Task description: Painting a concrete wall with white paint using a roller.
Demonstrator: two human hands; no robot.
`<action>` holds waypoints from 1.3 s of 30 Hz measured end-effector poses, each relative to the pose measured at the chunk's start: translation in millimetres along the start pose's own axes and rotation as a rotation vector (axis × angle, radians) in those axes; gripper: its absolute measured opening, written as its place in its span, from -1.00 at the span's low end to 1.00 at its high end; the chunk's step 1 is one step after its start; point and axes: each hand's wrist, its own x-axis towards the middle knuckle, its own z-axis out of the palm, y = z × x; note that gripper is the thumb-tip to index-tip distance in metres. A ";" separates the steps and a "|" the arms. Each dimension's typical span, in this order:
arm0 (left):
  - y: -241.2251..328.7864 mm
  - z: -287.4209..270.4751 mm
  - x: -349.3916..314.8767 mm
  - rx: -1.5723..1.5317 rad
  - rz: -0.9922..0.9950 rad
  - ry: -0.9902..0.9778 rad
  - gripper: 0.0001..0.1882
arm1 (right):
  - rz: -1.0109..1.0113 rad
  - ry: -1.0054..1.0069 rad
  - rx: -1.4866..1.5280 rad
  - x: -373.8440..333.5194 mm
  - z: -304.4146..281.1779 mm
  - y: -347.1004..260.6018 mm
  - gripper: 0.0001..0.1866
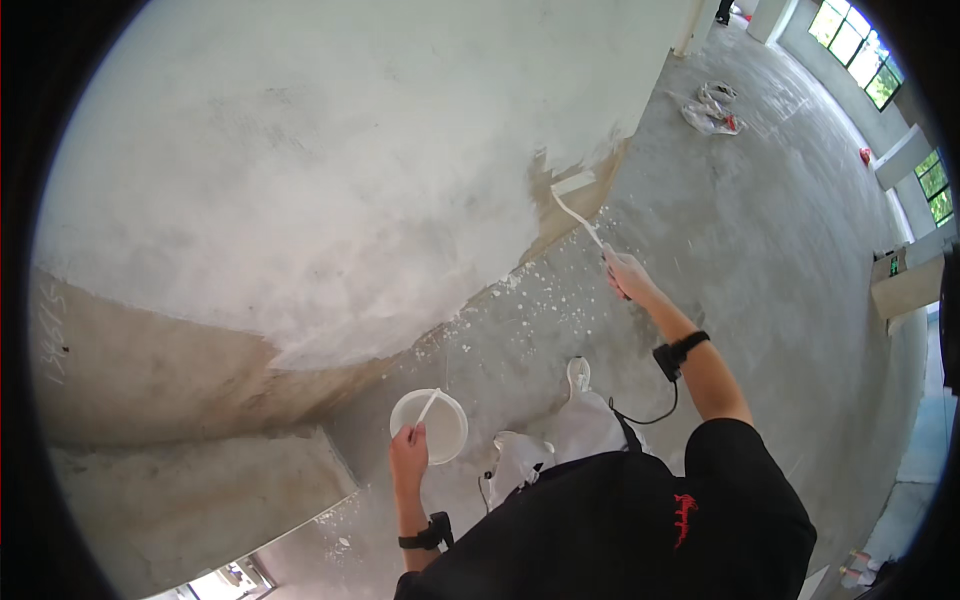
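Observation:
My right hand is closed around the handle of a paint roller, arm stretched forward to the right. The white roller head rests against the lower right part of the wall, on a brown uncoated patch by its corner. My left hand is closed on the pale handle of a white bucket, which is beside the hand, near my feet. The bucket's inside looks whitish. Pale coating covers most of the wall, while a brown band runs along its bottom.
White splatters dot the grey concrete floor along the wall. Plastic bags lie farther off at the right. A low brown ledge juts out at the lower left. Windows line the far right side.

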 end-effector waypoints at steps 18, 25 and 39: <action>106.6 44.3 18.6 -0.017 -0.176 0.180 -0.61 | -0.236 -0.039 0.179 127.8 -12.5 0.3 -0.52; 167.5 58.9 23.4 -0.074 -0.167 0.230 -0.64 | -0.537 -0.057 0.242 205.8 1.2 -67.8 -0.52; 201.9 79.6 28.9 -0.022 -0.111 0.142 -0.63 | -0.210 -0.167 0.229 216.7 8.4 30.2 -0.48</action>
